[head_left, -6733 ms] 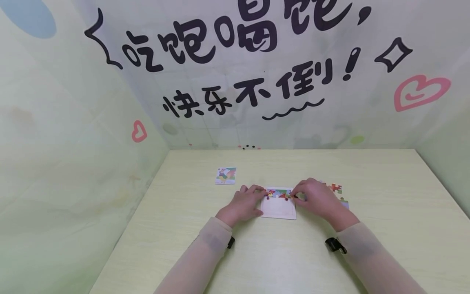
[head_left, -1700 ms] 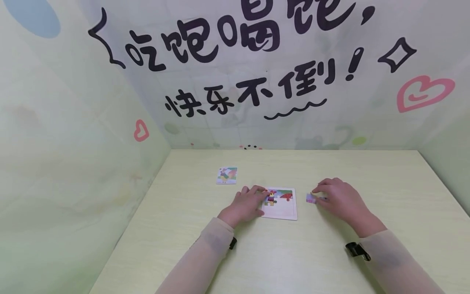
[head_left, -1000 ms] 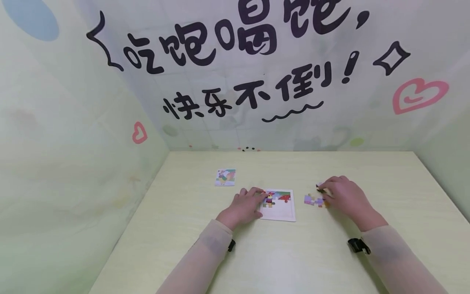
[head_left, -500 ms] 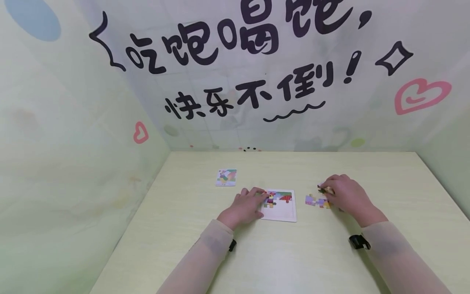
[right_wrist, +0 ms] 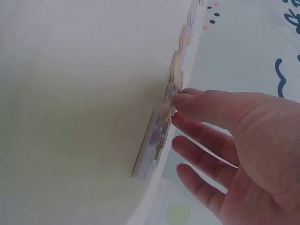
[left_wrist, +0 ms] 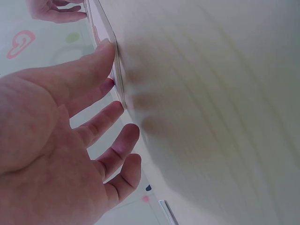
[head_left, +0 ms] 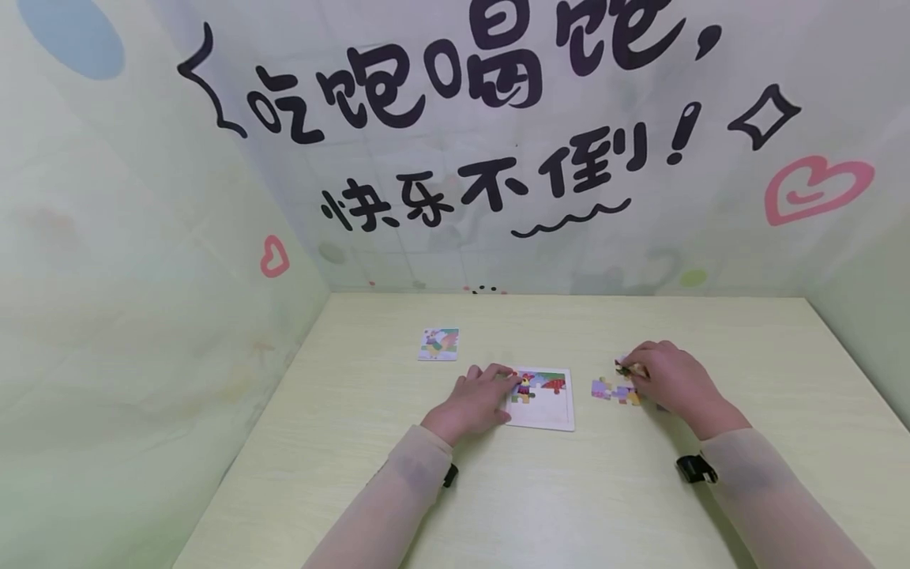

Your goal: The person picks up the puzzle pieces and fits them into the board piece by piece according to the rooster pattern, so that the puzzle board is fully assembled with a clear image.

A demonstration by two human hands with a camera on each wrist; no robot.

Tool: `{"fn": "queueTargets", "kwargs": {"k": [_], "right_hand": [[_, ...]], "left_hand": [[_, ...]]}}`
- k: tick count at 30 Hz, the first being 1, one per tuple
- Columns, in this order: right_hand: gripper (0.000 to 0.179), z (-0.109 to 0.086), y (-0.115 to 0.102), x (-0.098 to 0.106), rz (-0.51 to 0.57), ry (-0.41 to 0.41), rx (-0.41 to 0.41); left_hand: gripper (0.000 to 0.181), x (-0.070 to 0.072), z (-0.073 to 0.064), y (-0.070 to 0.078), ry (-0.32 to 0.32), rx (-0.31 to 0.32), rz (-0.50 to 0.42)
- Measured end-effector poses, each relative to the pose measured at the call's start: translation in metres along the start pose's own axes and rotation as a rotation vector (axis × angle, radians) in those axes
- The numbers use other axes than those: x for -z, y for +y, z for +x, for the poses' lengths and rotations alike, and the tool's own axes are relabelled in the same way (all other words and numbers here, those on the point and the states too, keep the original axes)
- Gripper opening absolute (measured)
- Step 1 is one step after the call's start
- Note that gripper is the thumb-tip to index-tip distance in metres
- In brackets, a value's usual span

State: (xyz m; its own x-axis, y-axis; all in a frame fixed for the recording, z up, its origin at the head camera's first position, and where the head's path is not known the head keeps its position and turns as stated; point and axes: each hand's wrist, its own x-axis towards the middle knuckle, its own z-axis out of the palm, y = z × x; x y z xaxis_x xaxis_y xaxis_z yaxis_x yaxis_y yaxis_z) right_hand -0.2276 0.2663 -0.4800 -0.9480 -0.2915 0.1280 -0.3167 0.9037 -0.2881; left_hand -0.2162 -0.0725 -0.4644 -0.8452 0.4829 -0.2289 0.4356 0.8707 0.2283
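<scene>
A white puzzle tray point(head_left: 543, 417) lies on the table with joined pieces point(head_left: 526, 379) along its top and left; its lower right is bare. My left hand point(head_left: 469, 401) rests at the tray's left side, fingertips on the upper left, thumb near the lower left corner. In the left wrist view, the left hand's thumb point(left_wrist: 93, 63) touches the tray edge and the other fingers are loosely spread. To the right of the tray, my right hand point(head_left: 678, 383) pinches a small dark and yellow puzzle piece point(head_left: 626, 368) between thumb and index finger. Loose puzzle pieces point(head_left: 602, 389) lie beneath and beside it, partly hidden.
A small picture card point(head_left: 438, 344) with a rooster lies at the back left of the pale wooden table point(head_left: 455, 506). Behind stands a printed wall cloth point(head_left: 419, 261). In the right wrist view, a loose piece point(right_wrist: 147, 147) lies beside the right hand's fingers.
My right hand has left the tray for the loose pieces and now pinches one. Further pieces now fill the tray's left side. The left hand has stayed put.
</scene>
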Motion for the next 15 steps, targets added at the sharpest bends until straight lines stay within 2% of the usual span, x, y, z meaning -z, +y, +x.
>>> {"fn": "queueTargets", "kwargs": {"k": [15], "right_hand": [[0.019,0.003,-0.0029,0.001,0.014,0.0,0.008]], "left_hand": [[0.068,-0.0012,0.0015,-0.0032,-0.008,-0.006,0.006]]}}
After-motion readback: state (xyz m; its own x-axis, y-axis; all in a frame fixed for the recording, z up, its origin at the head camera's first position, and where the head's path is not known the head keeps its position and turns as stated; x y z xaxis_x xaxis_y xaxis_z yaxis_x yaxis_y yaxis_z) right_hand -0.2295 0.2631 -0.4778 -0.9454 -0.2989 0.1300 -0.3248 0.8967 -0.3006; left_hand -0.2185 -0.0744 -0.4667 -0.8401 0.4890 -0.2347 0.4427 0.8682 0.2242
